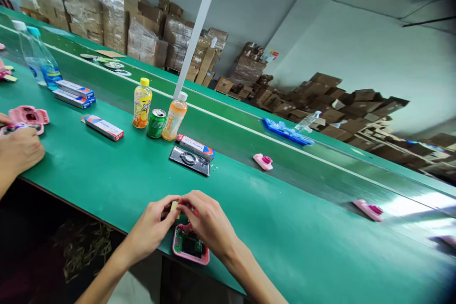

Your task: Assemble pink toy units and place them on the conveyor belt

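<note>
My left hand [152, 229] is closed, pinching a small pale yellow strip [174, 206] between thumb and fingertips. Its exact kind is hard to make out. The fingertips of my right hand [211, 223] are pressed together at the same strip, and some of them are hidden. Just below both hands, at the table's front edge, lies an open pink plastic housing [205, 257] with a green circuit board [190, 243] inside. A reddish part shows behind my right fingers, mostly covered.
A black phone [190, 160] and long box [195, 146] lie ahead, with a green can [156, 123] and drink bottles behind. At left, a co-worker's hand [22, 149] works on a pink housing [30, 116]. Pink toy cameras [263, 161] sit on the green conveyor [228, 123].
</note>
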Demonstrator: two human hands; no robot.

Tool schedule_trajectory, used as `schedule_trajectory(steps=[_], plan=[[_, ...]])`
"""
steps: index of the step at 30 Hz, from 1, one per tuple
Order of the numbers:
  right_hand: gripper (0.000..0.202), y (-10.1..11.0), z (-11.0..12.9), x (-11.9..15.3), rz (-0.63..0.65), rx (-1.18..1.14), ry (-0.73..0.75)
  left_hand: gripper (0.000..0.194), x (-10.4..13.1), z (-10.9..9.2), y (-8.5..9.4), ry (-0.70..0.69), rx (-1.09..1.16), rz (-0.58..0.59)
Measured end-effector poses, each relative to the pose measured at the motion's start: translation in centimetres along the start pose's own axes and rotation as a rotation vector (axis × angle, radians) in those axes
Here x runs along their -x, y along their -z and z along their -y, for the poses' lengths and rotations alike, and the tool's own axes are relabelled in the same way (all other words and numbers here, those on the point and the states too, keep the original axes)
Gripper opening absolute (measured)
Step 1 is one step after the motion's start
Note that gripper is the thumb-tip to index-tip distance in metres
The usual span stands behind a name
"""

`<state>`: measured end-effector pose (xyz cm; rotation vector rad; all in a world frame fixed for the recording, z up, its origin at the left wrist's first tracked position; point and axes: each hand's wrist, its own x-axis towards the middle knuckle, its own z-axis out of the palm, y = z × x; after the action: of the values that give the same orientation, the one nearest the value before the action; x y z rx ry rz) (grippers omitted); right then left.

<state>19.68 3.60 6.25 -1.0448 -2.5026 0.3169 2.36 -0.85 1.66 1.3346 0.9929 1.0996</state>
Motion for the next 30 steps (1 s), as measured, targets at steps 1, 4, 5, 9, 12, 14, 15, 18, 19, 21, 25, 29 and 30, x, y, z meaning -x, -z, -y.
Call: schedule_trajectory(steps=[1, 4, 5, 9, 12, 14, 15, 18, 19, 21, 25, 29, 30], plan=[[0.01, 0.2, 0.0, -0.2, 0.02, 0.008, -0.014, 0.047, 0.1, -0.2, 0.0, 0.001, -0.053, -0.017], [0.01, 0.5, 0.2, -0.8, 0.072, 0.038, -0.015, 0.044, 0.2, -0.6, -0.2, -0.015, -0.136, -0.07], [0.011, 0.5, 0.3, -0.9, 0.08, 0.056, 0.0, 0.043, 0.2, -0.6, -0.2, -0.017, -0.143, -0.082], [0.013, -0.3, 1.1, -0.6, 0.007, 0.194, 0.1, 0.042, 0.2, -0.4, -0.4, -0.019, -0.134, -0.113], [0.022, -1.2, 1.6, 0.0, -0.077, 0.285, 0.169, 0.039, 0.0, 0.0, -0.2, -0.008, -0.016, -0.155], [0.025, -1.4, 1.6, 0.2, -0.098, 0.299, 0.236, 0.042, -0.2, 0.2, 0.1, 0.053, 0.153, -0.165], [0.025, -1.4, 1.5, 0.3, -0.103, 0.303, 0.267, 0.047, -0.3, 0.1, 0.2, 0.1, 0.26, -0.153], [0.023, -1.1, 1.3, 0.1, -0.115, 0.348, 0.328, 0.058, -0.6, -0.2, 0.7, 0.236, 0.553, -0.117], [0.022, -0.9, 1.3, 0.0, -0.123, 0.371, 0.34, 0.059, -0.7, -0.4, 0.8, 0.257, 0.608, -0.133], [0.022, -0.6, 1.7, 0.3, -0.143, 0.401, 0.377, 0.056, -0.9, -0.6, 0.8, 0.259, 0.65, -0.202], [0.028, 0.3, 2.6, 5.4, -0.167, 0.175, 0.366, 0.05, -1.3, -0.8, 0.6, 0.223, 0.635, -0.32], [0.018, 1.7, 1.8, 20.7, -0.376, 0.128, -0.368, 0.044, -1.0, -0.7, 0.4, 0.159, 0.573, -0.406], [0.015, 1.9, 1.7, 25.6, -0.483, 0.193, -0.644, 0.041, -0.8, -0.6, 0.4, 0.128, 0.547, -0.429]])
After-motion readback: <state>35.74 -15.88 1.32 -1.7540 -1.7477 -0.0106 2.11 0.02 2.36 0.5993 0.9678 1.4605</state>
